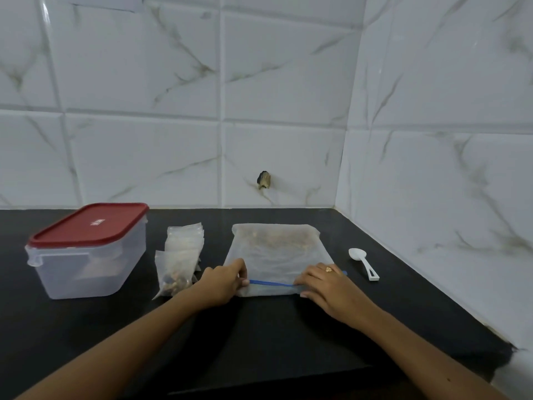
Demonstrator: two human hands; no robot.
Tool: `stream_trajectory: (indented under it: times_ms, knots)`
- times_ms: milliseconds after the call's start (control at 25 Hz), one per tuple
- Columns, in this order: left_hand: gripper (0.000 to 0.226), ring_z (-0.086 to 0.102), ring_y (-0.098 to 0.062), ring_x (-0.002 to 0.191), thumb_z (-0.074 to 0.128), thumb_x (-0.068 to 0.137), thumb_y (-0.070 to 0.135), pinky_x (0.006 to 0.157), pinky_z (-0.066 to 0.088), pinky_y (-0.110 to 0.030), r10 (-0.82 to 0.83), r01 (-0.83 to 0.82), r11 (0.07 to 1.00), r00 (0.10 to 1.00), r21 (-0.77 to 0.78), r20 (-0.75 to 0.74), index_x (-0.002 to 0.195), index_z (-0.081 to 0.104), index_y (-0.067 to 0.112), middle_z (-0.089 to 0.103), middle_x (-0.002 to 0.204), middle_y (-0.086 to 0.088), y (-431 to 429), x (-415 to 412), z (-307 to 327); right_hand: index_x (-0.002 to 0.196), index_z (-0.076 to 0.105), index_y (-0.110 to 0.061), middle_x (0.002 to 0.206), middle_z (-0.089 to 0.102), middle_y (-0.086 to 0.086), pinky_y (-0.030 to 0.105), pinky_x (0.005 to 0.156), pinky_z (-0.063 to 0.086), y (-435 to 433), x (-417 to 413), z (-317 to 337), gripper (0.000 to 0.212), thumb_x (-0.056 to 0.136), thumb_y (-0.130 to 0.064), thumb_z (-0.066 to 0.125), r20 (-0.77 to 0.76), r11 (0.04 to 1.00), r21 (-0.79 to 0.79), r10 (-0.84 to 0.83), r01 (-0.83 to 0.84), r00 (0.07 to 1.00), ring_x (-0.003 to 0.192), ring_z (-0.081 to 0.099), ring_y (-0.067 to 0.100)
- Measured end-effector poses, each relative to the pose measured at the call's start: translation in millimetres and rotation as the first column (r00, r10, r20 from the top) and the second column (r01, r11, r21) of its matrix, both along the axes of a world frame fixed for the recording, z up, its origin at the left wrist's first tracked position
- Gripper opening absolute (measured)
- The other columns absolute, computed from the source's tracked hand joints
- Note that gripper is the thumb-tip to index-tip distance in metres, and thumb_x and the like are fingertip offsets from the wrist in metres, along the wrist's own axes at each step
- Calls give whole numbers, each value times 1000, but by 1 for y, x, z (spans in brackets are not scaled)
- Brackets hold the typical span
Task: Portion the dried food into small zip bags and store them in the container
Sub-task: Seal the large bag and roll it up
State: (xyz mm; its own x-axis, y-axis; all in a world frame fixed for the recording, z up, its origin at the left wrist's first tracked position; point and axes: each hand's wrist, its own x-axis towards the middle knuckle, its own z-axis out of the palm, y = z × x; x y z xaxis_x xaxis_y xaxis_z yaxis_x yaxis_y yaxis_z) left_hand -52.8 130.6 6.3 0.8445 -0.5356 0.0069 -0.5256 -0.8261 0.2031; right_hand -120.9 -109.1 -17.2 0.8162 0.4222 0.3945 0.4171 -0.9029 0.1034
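Head view, from where I stand:

- Large zip bag (277, 255): lies flat on the black matte countertop (259, 347), mid-counter. Frosted, crinkled plastic, roughly rectangular. Brownish dried food is bunched at its far end. A blue zip strip (271, 283) runs across the near end.
- Left hand (223, 284): fingers curled together, pinching the bag's near-left corner at the end of the strip.
- Right hand (326, 287): fingers together and bent over the right part of the strip, thumb tip at the bag's near edge. Reads as a pinch on the seal. There's a gold ring (328, 269) on one finger.
- Small zip bags (186, 241): a stack of clear, limp ones just left of the large bag. In front of them, one filled small bag (173, 274) holds dark mixed pieces.
- Container (86, 261): far left, translucent plastic with rounded corners. Its red lid (92, 223) is on.
- Spoon (364, 263): white plastic with a slotted handle, lying flat right of the bag, apart from it.
- Wall (259, 111): glossy white tile with marble veining.
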Motion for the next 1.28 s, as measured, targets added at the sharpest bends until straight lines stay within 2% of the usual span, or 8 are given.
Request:
stream_trajectory:
  times_ms: [200,400,480,640,760,1000,1200,1280]
  knots:
    - [28,37,-18,121,41,96,36,102,28,-30,-111,105,994,882,39,458,121,44,25,39,129,2,-8,-9,-7,108,66,-15,107,63,0,24,90,42,1,21,0,30,95,-24,40,-135,981,189,-12,38,991,102,55,15]
    - [24,47,-18,107,46,95,27,90,39,-28,-155,186,981,920,-55,359,118,44,20,51,120,-1,-28,-7,-12,102,55,-23,86,62,-4,27,79,46,6,36,6,22,92,-9,42,-251,919,342,-113,198,961,85,57,15]
    - [21,52,-19,103,46,95,19,87,42,-29,-87,127,986,947,-112,308,116,43,19,56,116,-4,-31,2,-13,99,57,-27,99,61,-6,29,90,38,7,39,5,20,94,-24,38,-193,956,229,-141,184,971,96,55,15]
    - [9,56,-21,89,42,96,18,78,43,-30,-59,102,976,975,-194,216,105,39,17,61,104,-8,-33,16,-13,107,62,-25,113,50,-9,24,92,15,9,37,2,54,82,-63,33,-156,983,98,-142,158,978,111,40,8]
    - [7,44,-16,92,40,97,20,78,34,-25,-82,125,982,958,-143,276,103,43,17,53,113,-5,-35,19,-19,107,66,-20,113,55,-3,23,88,17,13,44,6,28,91,-39,52,-164,970,178,-138,166,977,113,42,14]
    - [33,40,-16,109,40,96,42,91,31,-25,-102,145,986,911,-78,400,116,53,19,46,118,1,-32,27,-29,100,59,-19,82,59,-13,30,100,28,20,49,10,14,94,-16,48,-130,930,315,-156,190,979,95,55,14]
    - [28,46,-18,102,41,98,29,76,27,-21,30,32,977,958,-210,287,110,60,12,47,98,-2,-45,40,-26,95,65,-28,103,64,-13,31,95,18,20,45,13,26,87,-50,52,-91,956,180,-219,233,971,104,48,6]
    - [17,43,-16,90,44,97,28,77,30,-24,69,-9,966,973,-260,222,101,53,15,49,98,-4,-47,43,-27,101,66,-29,110,58,-13,30,94,16,17,50,15,23,88,-44,54,-124,954,165,-230,249,965,113,43,8]
